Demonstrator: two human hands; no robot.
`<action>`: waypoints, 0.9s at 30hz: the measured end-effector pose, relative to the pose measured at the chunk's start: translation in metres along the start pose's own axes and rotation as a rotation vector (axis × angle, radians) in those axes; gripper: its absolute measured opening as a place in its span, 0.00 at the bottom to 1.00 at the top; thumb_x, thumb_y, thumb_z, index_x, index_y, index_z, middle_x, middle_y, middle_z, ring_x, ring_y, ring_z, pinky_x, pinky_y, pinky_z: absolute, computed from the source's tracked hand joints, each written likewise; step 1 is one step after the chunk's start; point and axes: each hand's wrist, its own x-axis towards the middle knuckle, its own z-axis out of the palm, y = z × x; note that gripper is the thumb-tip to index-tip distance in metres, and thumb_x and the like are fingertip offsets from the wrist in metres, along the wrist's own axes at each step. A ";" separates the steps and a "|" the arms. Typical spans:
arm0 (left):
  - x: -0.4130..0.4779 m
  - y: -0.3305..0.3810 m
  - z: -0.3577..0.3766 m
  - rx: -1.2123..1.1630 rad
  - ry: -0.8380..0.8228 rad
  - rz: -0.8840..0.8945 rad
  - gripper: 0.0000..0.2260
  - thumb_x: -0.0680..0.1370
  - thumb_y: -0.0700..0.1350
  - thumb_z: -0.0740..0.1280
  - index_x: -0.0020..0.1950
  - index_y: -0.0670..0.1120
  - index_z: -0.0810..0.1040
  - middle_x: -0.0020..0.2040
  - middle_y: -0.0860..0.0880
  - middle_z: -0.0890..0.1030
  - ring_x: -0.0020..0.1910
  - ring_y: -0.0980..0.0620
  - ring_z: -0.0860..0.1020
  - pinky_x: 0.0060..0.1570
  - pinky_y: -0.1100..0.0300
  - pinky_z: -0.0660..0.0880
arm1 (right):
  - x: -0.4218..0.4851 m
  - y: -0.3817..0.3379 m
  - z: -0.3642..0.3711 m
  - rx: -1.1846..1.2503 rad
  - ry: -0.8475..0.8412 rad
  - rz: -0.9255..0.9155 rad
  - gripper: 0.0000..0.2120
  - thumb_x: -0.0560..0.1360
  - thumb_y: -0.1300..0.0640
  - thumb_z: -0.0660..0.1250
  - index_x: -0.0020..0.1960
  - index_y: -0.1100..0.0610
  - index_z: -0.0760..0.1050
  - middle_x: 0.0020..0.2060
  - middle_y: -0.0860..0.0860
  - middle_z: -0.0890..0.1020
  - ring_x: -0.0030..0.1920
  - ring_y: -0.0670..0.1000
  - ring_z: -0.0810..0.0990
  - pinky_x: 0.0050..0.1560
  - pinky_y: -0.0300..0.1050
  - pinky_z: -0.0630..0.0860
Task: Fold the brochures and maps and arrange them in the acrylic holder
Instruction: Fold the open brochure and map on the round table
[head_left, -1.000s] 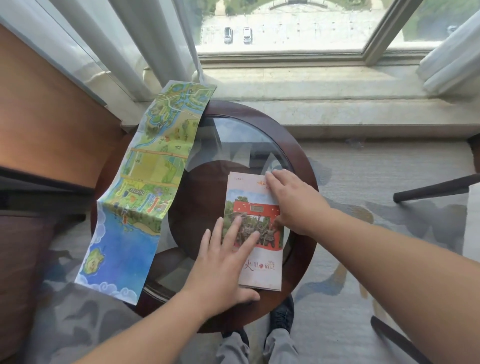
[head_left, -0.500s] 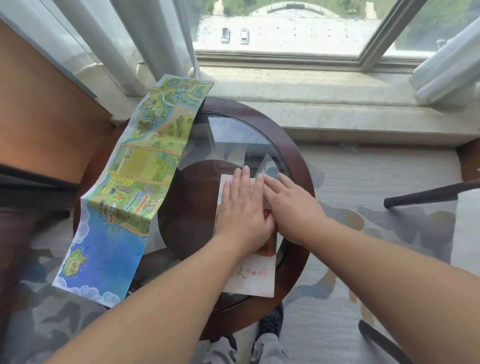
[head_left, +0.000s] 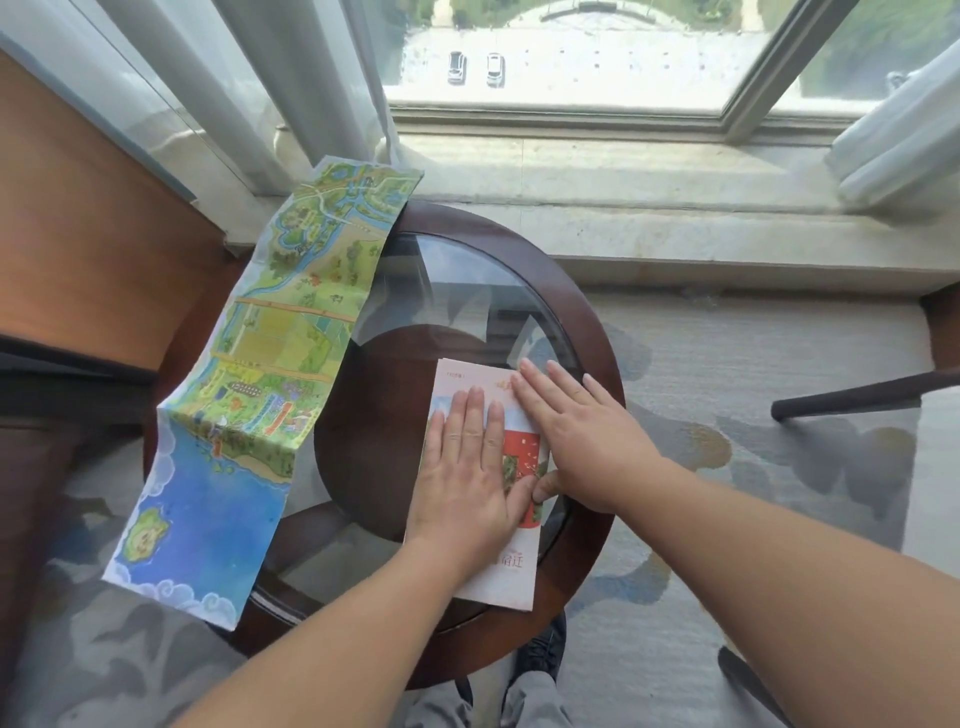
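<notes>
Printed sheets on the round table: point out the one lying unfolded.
The long illustrated map on the left, spread out full length. The pink brochure is folded, flat under the left hand and right hand.

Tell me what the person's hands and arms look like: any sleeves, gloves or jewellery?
The left hand and right hand are bare, no gloves. The left forearm and right forearm are uncovered to the frame's edge; no sleeve shows. No watch, bracelet or ring is visible.
</notes>
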 end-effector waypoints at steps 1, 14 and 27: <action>-0.008 -0.003 0.001 0.006 -0.016 0.007 0.38 0.78 0.66 0.40 0.79 0.40 0.45 0.79 0.39 0.40 0.78 0.42 0.39 0.75 0.42 0.42 | -0.001 -0.001 -0.001 0.001 -0.008 0.010 0.60 0.67 0.35 0.72 0.79 0.50 0.32 0.78 0.44 0.34 0.78 0.49 0.36 0.77 0.51 0.40; -0.049 0.004 0.003 0.052 -0.074 0.007 0.46 0.72 0.73 0.53 0.77 0.39 0.54 0.77 0.34 0.51 0.77 0.36 0.50 0.72 0.38 0.50 | -0.007 -0.009 0.003 0.015 -0.016 0.078 0.60 0.68 0.37 0.73 0.78 0.53 0.31 0.78 0.48 0.33 0.78 0.48 0.35 0.77 0.52 0.40; 0.034 -0.033 -0.020 0.019 -0.005 -0.109 0.42 0.73 0.72 0.35 0.74 0.43 0.27 0.77 0.43 0.30 0.76 0.46 0.30 0.75 0.44 0.35 | -0.004 -0.009 0.006 0.024 -0.023 0.087 0.60 0.69 0.38 0.73 0.78 0.53 0.29 0.77 0.47 0.31 0.78 0.48 0.33 0.77 0.52 0.40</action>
